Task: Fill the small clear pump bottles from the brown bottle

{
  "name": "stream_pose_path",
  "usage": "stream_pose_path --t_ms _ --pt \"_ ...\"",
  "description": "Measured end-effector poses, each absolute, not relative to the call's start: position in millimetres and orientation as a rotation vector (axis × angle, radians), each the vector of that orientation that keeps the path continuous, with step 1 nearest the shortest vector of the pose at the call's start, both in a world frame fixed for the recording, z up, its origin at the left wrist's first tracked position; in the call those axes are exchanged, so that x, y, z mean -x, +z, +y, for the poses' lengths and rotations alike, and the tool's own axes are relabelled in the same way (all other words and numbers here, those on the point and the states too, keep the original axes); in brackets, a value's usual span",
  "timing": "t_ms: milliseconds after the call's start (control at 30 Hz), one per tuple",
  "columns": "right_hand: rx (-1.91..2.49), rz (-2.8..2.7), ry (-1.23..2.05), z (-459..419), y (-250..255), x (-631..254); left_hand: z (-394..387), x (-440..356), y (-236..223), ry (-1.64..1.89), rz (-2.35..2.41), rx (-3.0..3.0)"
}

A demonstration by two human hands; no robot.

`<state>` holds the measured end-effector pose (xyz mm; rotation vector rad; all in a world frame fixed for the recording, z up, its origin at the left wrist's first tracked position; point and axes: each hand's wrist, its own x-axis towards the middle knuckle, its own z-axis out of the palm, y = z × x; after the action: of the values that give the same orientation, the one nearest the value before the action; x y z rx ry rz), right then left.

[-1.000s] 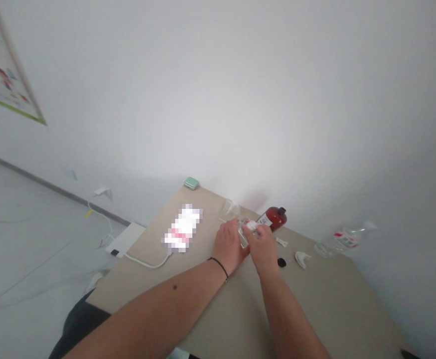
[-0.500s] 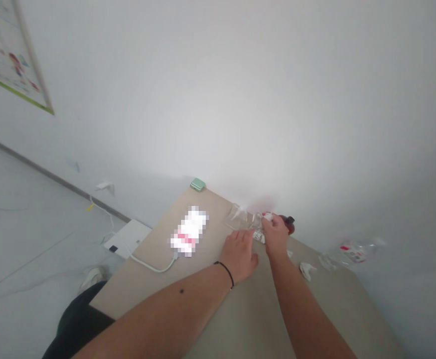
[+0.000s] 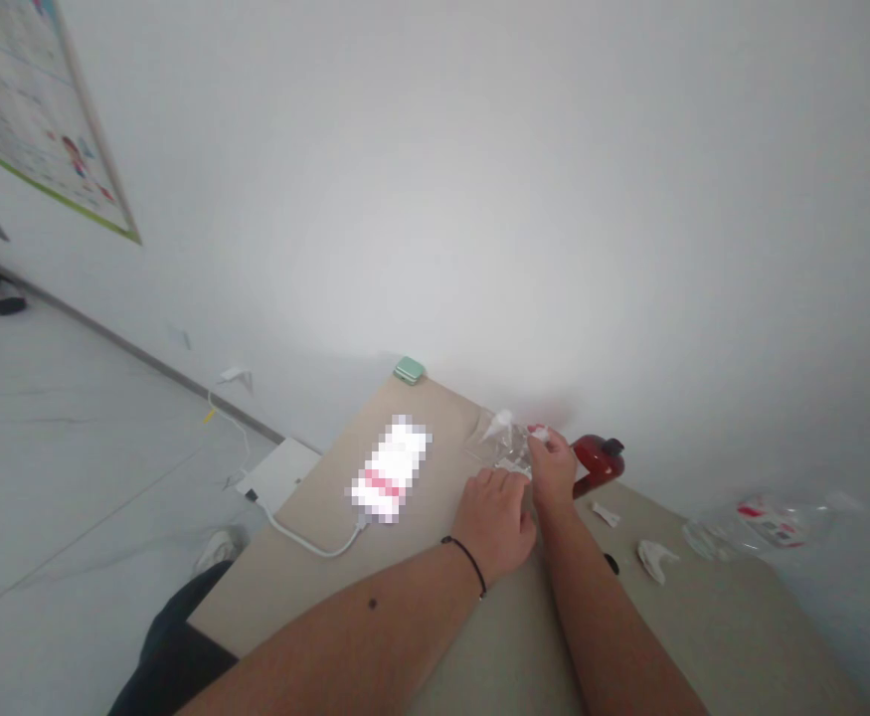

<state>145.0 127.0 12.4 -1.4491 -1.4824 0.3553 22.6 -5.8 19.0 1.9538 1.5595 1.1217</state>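
Note:
My right hand (image 3: 554, 467) is closed in a pinch on a small clear plastic wrapper (image 3: 507, 445) with a red-and-white piece at its top, held just above the beige table (image 3: 435, 636) near the wall. My left hand (image 3: 495, 522) rests on the table right beside it, fingers curled loosely; I cannot see anything in it. A dark red bottle (image 3: 596, 463) lies on its side just behind my right hand.
A phone (image 3: 391, 470) with a white cable lies left of my hands, and a small green case (image 3: 409, 371) sits at the table's far corner. Torn white scraps (image 3: 655, 560), a small black cap (image 3: 611, 564) and a clear plastic bottle (image 3: 763, 522) lie to the right.
My right hand has lifted away from the left, taking the clear wrapper up and toward the wall. The left hand has let go and settled on the table. The camera has swung left.

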Motion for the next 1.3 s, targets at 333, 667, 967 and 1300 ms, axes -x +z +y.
stream_pose_path --t_ms 333,667,967,1300 --pt "1.445 -1.443 0.41 113.8 19.1 -144.4 0.2 -22.1 11.3 1.18 1.587 -1.892" --pt "1.134 -2.288 0.094 110.5 96.2 -124.2 1.7 -14.6 10.2 1.314 1.59 -1.754" --pt "1.178 -2.643 0.138 139.7 99.2 -115.6 6.7 -9.0 8.2 1.347 1.62 -1.669" --pt "1.26 -2.532 0.057 119.9 137.8 -103.8 4.8 7.3 13.8 1.61 1.598 -1.657"
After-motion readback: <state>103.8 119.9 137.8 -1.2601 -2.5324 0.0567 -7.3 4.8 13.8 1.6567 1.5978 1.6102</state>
